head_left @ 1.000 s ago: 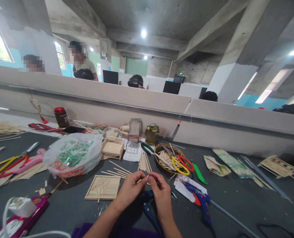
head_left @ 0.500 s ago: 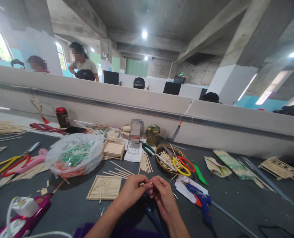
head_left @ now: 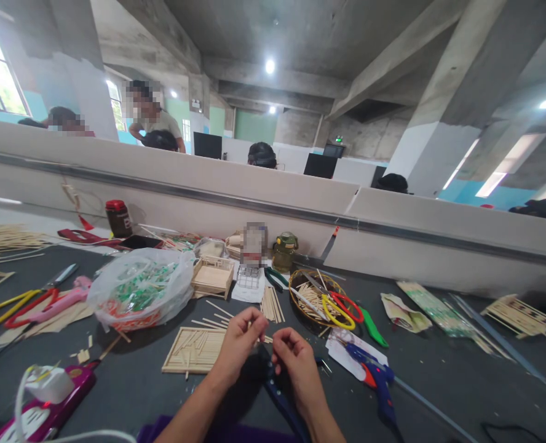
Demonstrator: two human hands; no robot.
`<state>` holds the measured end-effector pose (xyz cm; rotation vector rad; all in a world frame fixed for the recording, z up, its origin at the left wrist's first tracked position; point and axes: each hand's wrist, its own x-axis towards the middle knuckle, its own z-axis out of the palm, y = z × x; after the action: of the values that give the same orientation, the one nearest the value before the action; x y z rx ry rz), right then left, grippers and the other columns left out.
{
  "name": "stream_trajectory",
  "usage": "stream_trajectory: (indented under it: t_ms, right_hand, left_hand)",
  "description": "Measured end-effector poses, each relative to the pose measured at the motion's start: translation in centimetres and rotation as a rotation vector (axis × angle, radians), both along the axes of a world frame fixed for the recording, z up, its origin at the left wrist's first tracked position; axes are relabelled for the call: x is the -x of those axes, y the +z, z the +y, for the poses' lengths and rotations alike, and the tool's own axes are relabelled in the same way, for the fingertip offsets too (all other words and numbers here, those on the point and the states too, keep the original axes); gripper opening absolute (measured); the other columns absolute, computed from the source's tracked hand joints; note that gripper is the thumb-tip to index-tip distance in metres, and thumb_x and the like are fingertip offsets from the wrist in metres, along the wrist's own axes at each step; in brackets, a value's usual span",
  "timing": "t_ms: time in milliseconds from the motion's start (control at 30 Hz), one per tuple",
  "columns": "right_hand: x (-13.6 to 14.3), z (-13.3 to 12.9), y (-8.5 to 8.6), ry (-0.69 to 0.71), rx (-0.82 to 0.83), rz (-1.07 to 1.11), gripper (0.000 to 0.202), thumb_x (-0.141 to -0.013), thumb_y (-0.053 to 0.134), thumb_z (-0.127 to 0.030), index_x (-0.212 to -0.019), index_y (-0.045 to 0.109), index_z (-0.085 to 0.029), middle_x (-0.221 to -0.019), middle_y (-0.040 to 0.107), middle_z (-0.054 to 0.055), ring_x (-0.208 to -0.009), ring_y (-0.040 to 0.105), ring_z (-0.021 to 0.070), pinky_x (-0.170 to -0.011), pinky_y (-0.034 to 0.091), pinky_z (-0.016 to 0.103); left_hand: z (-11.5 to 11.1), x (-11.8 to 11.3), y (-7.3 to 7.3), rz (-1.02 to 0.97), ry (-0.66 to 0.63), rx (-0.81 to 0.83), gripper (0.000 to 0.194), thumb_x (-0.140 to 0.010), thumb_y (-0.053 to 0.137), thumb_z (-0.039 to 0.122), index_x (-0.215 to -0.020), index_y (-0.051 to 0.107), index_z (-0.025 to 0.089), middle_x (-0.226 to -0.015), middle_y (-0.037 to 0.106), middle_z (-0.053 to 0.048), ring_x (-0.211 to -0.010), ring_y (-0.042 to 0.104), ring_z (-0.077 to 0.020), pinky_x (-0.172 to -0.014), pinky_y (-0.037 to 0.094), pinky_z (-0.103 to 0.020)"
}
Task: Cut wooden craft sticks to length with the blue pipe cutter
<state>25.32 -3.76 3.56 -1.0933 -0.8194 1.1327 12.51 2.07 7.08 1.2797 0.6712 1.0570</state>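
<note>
My left hand (head_left: 241, 347) is raised over the near edge of the desk, thumb and fingers pinched together; whatever is between them is hidden. A small gap to the right, my right hand (head_left: 297, 363) has its fingers curled in a pinch, and I cannot make out what it holds. Beneath and between the hands lies a dark blue tool (head_left: 280, 397), partly covered. Left of my left hand sits a square wooden-stick panel (head_left: 169, 363) with loose short sticks on it. More thin sticks (head_left: 272, 306) lie just beyond the hands.
A wicker basket (head_left: 292, 303) holds sticks and scissors. Right of it is a blue glue gun (head_left: 377, 375). A plastic bag (head_left: 98, 292), a small stick-built model (head_left: 212, 277) and a magenta power strip (head_left: 82, 381) stand left. A partition (head_left: 273, 194) runs along the back; people are beyond it.
My hands were together, fingertips meeting at a small stick piece. They have moved apart, the left one rising slightly. The desk items stay in place.
</note>
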Motion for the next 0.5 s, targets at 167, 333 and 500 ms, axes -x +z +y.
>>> stream_trajectory:
  t_ms: [167,333,500]
  right_hand:
    - [1.5,-0.2,-0.6,0.125,-0.028,-0.241,0.040,-0.073,0.069,-0.053,-0.083,0.067,-0.015,-0.055,0.051,-0.004,-0.044,0.044,0.0067,-0.039,0.032,0.016]
    - [2.0,-0.2,-1.0,0.187,-0.038,-0.346,0.038,-0.077,0.064,-0.052,-0.077,0.068,-0.014,-0.054,0.047,-0.005,-0.043,0.039,0.0056,-0.042,0.031,0.018]
    - [1.8,-0.4,-1.1,0.204,-0.038,-0.478,0.032,-0.079,0.063,-0.045,-0.072,0.067,-0.014,-0.054,0.047,-0.004,-0.046,0.039,0.0069,-0.045,0.030,0.020]
  left_hand:
    - [0.3,0.4,0.4,-0.374,-0.031,0.311,0.030,-0.081,0.065,0.042,-0.076,0.050,0.017,-0.055,0.041,0.008,-0.042,0.023,-0.0023,-0.041,0.017,-0.014]
    - [0.3,0.3,0.4,-0.594,-0.095,0.403,0.029,-0.078,0.070,0.037,-0.079,0.050,0.016,-0.056,0.039,0.009,-0.041,0.022,-0.0008,-0.039,0.018,-0.012]
    - [0.5,0.2,-0.1,-0.707,-0.083,0.455,0.026,-0.080,0.070,0.034,-0.078,0.050,0.016,-0.056,0.040,0.009,-0.039,0.024,-0.0005,-0.036,0.018,-0.012]
